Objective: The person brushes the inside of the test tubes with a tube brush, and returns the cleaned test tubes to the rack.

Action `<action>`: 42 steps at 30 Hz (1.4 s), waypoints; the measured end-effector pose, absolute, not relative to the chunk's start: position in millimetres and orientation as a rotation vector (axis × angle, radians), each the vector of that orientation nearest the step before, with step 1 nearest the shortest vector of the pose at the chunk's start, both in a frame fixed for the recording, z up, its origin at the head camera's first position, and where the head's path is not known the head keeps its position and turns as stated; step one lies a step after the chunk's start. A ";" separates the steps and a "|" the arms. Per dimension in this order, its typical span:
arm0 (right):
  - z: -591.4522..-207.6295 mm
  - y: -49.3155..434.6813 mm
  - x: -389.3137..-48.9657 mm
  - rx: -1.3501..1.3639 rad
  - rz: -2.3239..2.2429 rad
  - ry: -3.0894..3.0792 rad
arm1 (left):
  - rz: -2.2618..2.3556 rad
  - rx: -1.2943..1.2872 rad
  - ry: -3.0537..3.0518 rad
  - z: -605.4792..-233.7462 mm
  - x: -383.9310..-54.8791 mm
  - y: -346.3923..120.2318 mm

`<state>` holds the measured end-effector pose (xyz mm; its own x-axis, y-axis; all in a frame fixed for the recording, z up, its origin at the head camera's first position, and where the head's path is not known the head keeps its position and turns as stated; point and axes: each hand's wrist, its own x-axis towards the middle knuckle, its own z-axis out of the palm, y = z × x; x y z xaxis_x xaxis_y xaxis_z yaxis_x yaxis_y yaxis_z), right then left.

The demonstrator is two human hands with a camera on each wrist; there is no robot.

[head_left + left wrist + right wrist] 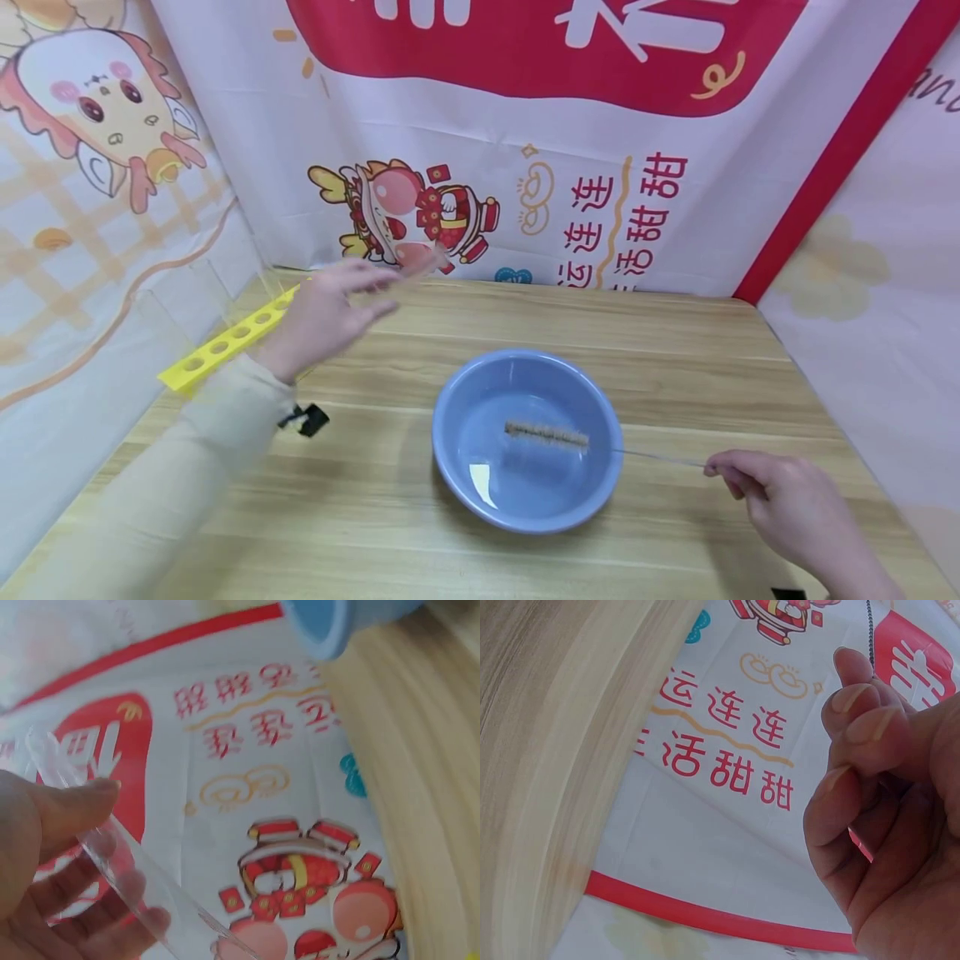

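My left hand (326,312) is raised beside the yellow rack, blurred in the head view. In the left wrist view its thumb and fingers pinch a clear test tube (139,881), which lies slanted across the fingers. My right hand (787,500), to the right of the basin, pinches the thin wire handle of a test tube brush (547,434). The brush's bristly head hangs over the inside of a round blue basin (450,450); whether it touches water cannot be told. In the right wrist view the fingers (862,735) are curled on the twisted wire.
A yellow test tube rack (217,346) with a row of holes stands at the left, partly behind the left forearm. Several faint clear tubes rise from it. The wooden table (360,500) meets a printed cloth (465,117) at the back and on both sides.
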<state>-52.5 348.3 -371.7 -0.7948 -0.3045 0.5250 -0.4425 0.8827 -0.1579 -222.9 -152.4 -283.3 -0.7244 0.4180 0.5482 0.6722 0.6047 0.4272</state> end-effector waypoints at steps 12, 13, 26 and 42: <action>-372.1 344.7 -54.7 0.545 0.376 -2.556 | -1.023 -0.089 -2.835 -209.1 -290.7 -237.3; -372.3 344.6 -54.9 0.547 0.378 -2.556 | -0.998 -0.064 -2.849 -208.3 -295.2 -243.6; -374.8 343.1 -57.9 0.562 0.400 -2.568 | -0.893 -0.008 -2.962 -222.6 -321.0 -272.9; -375.6 344.2 -56.5 0.548 0.416 -2.571 | -0.840 -0.045 -3.069 -234.2 -325.8 -272.4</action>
